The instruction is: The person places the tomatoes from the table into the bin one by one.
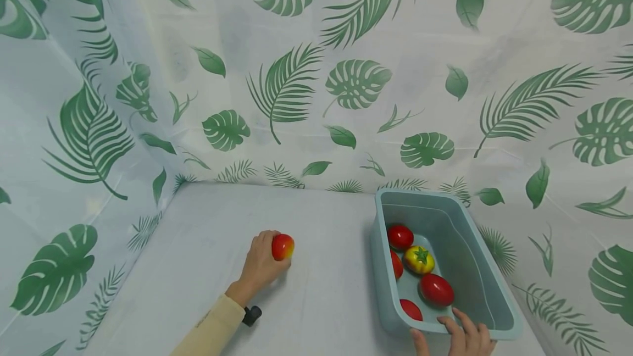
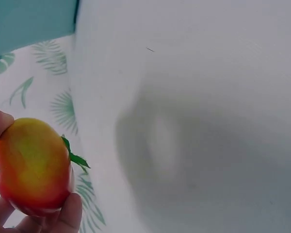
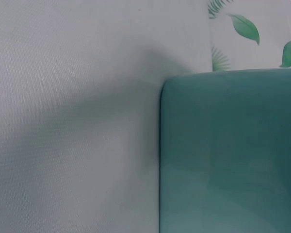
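My left hand [image 1: 263, 261] holds a glossy red-and-yellow tomato [image 1: 283, 247] over the white table, left of the bin. In the left wrist view the tomato [image 2: 35, 167] shows a green leafy stem end, with the thumb on one side and curled fingers on the other. At the near end of the blue-green bin [image 1: 487, 246], my right hand [image 1: 462, 339] grips the rim, its fingers hooked over the edge. The right wrist view shows the bin's outer wall [image 3: 228, 155] but not the hand.
Several red tomatoes [image 1: 437, 290] and a yellow one [image 1: 419, 260] with a green top lie inside the bin, mostly along its left side. White sheeting with green leaf prints [image 1: 316, 87] rises behind and beside the white table [image 1: 326, 301].
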The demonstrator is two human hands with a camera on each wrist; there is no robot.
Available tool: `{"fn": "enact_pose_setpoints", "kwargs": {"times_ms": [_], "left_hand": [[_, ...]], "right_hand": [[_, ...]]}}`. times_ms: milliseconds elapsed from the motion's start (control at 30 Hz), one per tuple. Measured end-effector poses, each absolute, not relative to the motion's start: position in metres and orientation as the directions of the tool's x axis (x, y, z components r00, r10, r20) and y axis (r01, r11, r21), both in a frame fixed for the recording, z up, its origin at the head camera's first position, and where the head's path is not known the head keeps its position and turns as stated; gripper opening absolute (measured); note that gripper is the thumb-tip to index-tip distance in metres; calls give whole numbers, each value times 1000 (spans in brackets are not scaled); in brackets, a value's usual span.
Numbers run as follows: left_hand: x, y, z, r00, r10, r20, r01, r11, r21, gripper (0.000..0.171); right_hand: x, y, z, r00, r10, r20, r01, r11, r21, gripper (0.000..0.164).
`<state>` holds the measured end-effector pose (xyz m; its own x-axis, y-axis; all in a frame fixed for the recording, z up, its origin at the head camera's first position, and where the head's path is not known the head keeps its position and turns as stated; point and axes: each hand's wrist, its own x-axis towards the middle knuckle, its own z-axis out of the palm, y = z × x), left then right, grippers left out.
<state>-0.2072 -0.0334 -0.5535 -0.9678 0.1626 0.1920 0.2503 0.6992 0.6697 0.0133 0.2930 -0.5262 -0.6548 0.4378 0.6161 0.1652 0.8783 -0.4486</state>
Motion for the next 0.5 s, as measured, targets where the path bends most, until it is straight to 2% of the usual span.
{"fn": "enact_pose_setpoints", "kwargs": {"times_ms": [100,267,500], "left_hand": [[-205,-29,-549,-970,185,158,242,680,692,60],[-201,-19,-547,-965,235,118,247,652,717,63],[-197,-6,-545,-956,265,125,266,605,751,62]], "right_hand": [[13,296,-526,-656,406,637,124,890,-440,68],[14,296,-525,-662,409,628,139,890,-434,71],[14,294,-525,-660,423,621,148,883,-444,72]]}}
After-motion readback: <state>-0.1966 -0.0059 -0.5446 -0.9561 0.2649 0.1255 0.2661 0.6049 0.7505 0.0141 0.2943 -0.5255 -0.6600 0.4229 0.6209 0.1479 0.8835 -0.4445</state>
